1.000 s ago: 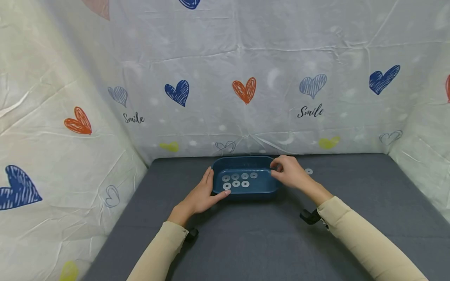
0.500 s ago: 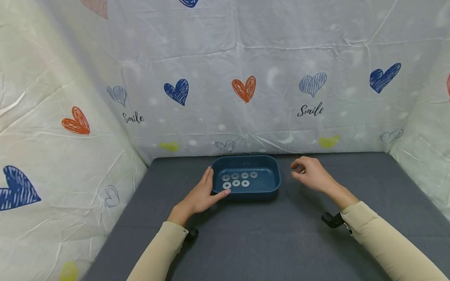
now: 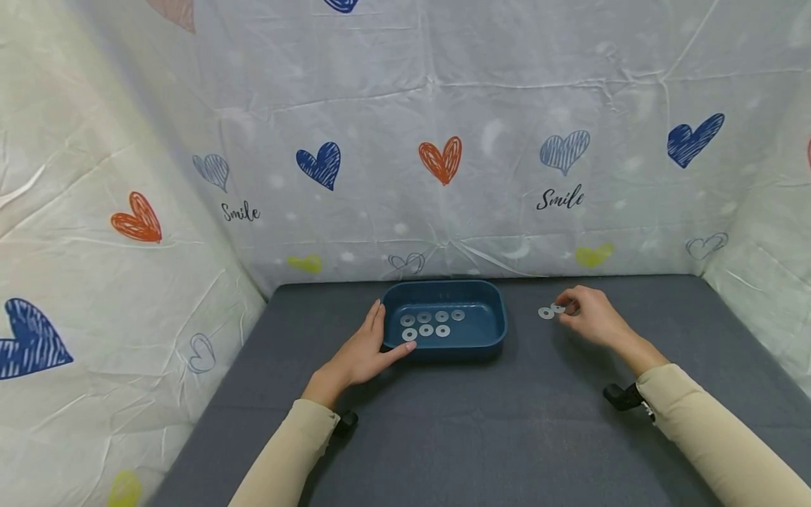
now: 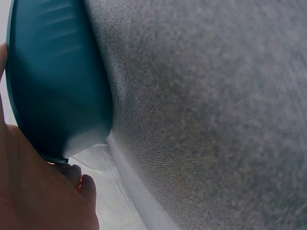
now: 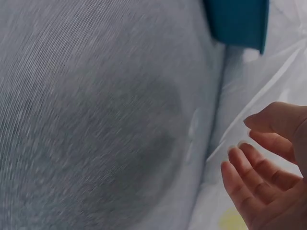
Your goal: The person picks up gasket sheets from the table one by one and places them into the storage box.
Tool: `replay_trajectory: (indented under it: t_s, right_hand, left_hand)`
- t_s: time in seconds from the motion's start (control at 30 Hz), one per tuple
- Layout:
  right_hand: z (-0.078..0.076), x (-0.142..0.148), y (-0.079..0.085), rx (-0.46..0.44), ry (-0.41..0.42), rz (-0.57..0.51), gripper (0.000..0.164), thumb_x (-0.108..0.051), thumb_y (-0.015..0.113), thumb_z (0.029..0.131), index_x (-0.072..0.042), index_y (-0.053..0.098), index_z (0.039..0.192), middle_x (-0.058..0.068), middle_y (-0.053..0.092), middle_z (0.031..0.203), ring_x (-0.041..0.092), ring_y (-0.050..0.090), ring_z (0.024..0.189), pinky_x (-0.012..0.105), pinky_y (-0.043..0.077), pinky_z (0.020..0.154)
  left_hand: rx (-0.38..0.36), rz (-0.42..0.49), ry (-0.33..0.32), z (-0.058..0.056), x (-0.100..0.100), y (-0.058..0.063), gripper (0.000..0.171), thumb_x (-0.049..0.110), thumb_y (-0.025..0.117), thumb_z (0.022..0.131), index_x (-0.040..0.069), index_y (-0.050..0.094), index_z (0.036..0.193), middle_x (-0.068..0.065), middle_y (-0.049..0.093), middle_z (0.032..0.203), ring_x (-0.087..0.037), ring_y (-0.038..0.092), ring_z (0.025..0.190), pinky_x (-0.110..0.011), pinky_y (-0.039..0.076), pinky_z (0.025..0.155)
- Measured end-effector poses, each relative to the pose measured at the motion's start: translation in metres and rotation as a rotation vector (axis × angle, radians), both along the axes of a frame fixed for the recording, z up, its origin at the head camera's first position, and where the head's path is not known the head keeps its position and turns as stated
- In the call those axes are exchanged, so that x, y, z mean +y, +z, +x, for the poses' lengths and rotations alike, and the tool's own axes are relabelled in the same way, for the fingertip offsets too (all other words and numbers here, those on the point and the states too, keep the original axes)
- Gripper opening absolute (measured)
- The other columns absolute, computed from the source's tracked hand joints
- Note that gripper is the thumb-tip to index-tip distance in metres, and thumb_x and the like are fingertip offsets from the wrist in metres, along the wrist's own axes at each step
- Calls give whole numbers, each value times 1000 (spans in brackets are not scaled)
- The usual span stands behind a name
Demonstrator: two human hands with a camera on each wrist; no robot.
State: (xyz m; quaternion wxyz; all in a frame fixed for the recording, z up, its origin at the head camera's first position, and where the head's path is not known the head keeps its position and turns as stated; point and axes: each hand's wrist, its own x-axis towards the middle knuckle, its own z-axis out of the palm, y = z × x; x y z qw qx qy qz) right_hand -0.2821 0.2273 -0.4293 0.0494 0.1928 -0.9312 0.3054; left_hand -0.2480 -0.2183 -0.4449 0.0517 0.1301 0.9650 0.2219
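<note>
A dark blue rectangular tray (image 3: 443, 353) stands near the table's back edge, with several flat metal washers (image 3: 426, 330) lying in two rows inside. My left hand (image 3: 364, 352) rests against its left end, fingers straight along the outer wall and thumb on the front rim. The left wrist view shows the tray's outer wall (image 4: 62, 81) beside that hand. To the right of the tray, two more washers (image 3: 545, 313) lie close together on the table. My right hand (image 3: 593, 318) hovers by them, fingers loosely bent, and the right wrist view shows nothing between them.
A grey cloth covers the table (image 3: 481, 436). Behind it hangs a white curtain (image 3: 380, 218) printed with hearts, and similar curtain walls stand at both sides. Dark bands with black mounts (image 3: 624, 398) sit at both wrists.
My right hand has moved from the tray's right end rightward to the two washers on the table. My left hand and the tray have stayed in place.
</note>
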Motion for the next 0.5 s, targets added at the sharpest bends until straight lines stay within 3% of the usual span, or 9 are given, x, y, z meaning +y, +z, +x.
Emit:
replay_trajectory:
  t_s: [0.5]
  right_hand:
    - [-23,17,-19,-20,-27,48,30,-3,73,92,11,66,117,28,62,110,35,63,91,49,53,76]
  left_hand:
    - [-2,4,-1,0,-1,0,119,83,47,89,4,0,164,-11,-9,172,-36,17,156,-57,27,119]
